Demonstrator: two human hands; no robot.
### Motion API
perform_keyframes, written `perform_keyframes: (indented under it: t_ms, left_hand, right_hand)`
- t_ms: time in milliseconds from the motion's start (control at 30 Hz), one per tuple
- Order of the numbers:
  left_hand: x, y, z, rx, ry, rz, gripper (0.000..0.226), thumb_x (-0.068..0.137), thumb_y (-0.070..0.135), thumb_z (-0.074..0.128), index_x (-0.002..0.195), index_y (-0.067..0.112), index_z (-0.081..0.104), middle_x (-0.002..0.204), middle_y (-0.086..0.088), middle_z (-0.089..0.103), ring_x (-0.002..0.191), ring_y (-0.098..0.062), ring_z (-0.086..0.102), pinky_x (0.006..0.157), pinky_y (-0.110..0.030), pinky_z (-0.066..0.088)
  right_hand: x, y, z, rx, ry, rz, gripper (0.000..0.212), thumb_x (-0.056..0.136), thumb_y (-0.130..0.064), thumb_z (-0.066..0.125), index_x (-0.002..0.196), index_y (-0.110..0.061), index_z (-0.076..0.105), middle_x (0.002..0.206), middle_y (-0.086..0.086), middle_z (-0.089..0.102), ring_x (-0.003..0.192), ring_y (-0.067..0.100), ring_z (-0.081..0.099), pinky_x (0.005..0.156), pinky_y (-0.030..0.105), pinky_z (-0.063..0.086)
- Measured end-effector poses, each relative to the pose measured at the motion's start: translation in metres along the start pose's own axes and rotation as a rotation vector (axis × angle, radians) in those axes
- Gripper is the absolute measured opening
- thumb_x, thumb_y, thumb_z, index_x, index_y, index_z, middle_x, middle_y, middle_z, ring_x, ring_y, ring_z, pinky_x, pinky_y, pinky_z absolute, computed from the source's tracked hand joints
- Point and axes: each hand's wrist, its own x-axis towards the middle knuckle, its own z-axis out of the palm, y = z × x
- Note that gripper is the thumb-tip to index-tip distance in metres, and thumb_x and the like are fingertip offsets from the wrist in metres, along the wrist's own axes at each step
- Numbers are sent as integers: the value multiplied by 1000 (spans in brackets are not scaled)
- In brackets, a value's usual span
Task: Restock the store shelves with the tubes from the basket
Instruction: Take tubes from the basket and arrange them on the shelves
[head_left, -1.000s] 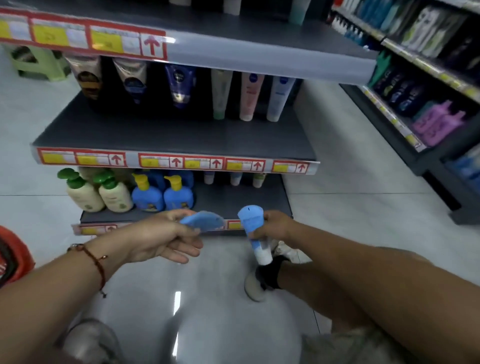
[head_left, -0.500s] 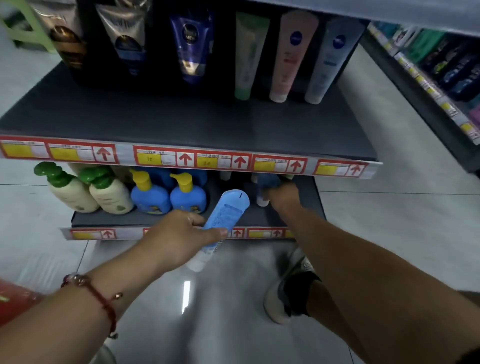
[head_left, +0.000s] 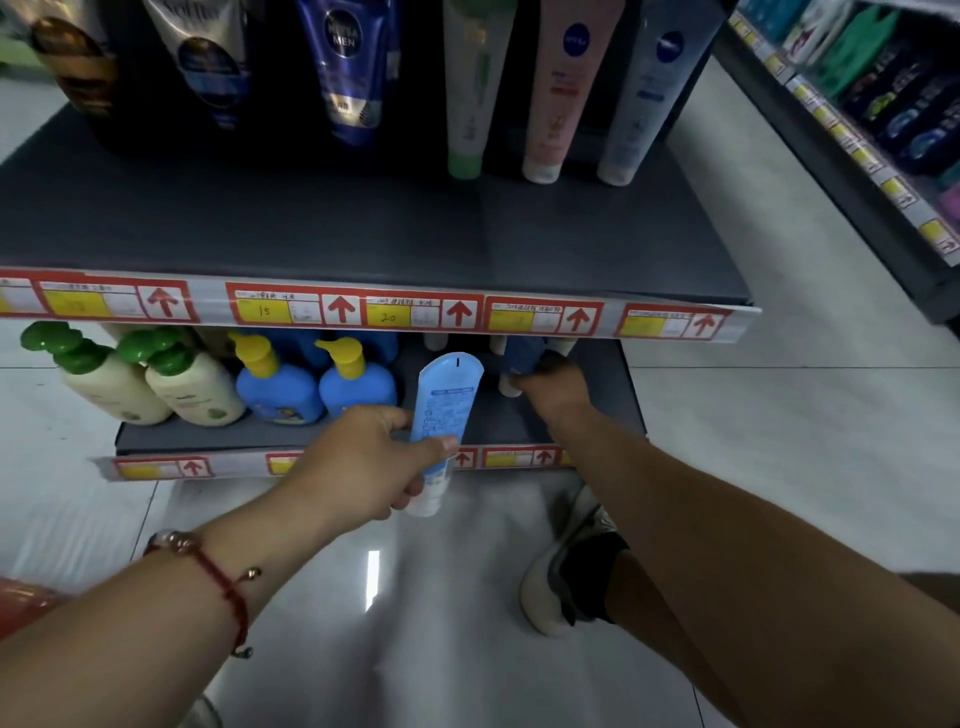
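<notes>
Tubes: two in play. Right hand (head_left: 550, 382) now deep under price rail, fingers closed on darker blue tube (head_left: 521, 356), standing it on bottom shelf (head_left: 597, 410) beside row already there. Left hand (head_left: 363, 460) has risen nearer, gripping light blue tube (head_left: 444, 410) upright at shelf front, cap down. Judgement: first placement nearly done; second next.

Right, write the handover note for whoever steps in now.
Left hand: holds a light blue tube, cap down, at the front of the bottom shelf, not yet placed.
Right hand: reaches under the shelf above, gripping a darker blue tube beside the tubes at the back.
Done: nothing confirmed set down.
Left: stand both tubes right of the blue pump bottles, then fetch more; the basket is barely in view.
</notes>
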Motion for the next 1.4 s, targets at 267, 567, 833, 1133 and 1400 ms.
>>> perform_keyframes:
  t_ms: [267, 567, 833, 1133, 1400]
  left_hand:
    - [-5, 10, 3, 84, 2, 27, 33, 90, 41, 68, 112, 16, 65, 82, -15, 73, 60, -18, 61, 53, -27, 52]
    - [-15, 30, 28, 81, -60, 51, 24, 93, 38, 64, 103, 16, 64, 86, -11, 72, 69, -21, 66, 57, -28, 55]
    - [-3, 21, 30, 449, -69, -36, 37, 88, 45, 62, 111, 17, 56, 103, -7, 66, 82, -25, 67, 69, -37, 60]
    - [17, -3, 7, 849, -212, -100, 40, 92, 45, 51, 110, 12, 66, 112, -7, 65, 98, -24, 60, 75, -28, 43]
    - [14, -3, -7, 795, -252, -127, 51, 96, 48, 49, 136, 16, 56, 141, -4, 54, 125, -22, 53, 98, -28, 43]
  right_hand:
    - [-118, 4, 10, 298, -437, 165, 32, 85, 1, 50, 107, -18, 63, 89, 3, 60, 73, 11, 53, 64, 20, 45]
    - [-162, 24, -7, 409, -432, -155, 41, 69, -33, 81, 105, -20, 66, 94, -2, 75, 88, 11, 70, 85, 34, 57]
    - [-137, 26, 7, -11, -238, -196, 29, 80, -30, 77, 97, -26, 54, 79, -15, 56, 76, 5, 56, 69, 24, 42]
    - [-80, 24, 28, 100, -66, 3, 25, 84, -22, 73, 98, -22, 53, 88, -7, 59, 91, 18, 61, 81, 37, 54]
    - [-41, 34, 36, 53, -23, 86, 38, 83, -22, 75, 117, -14, 58, 109, 3, 65, 100, 22, 62, 78, 30, 47]
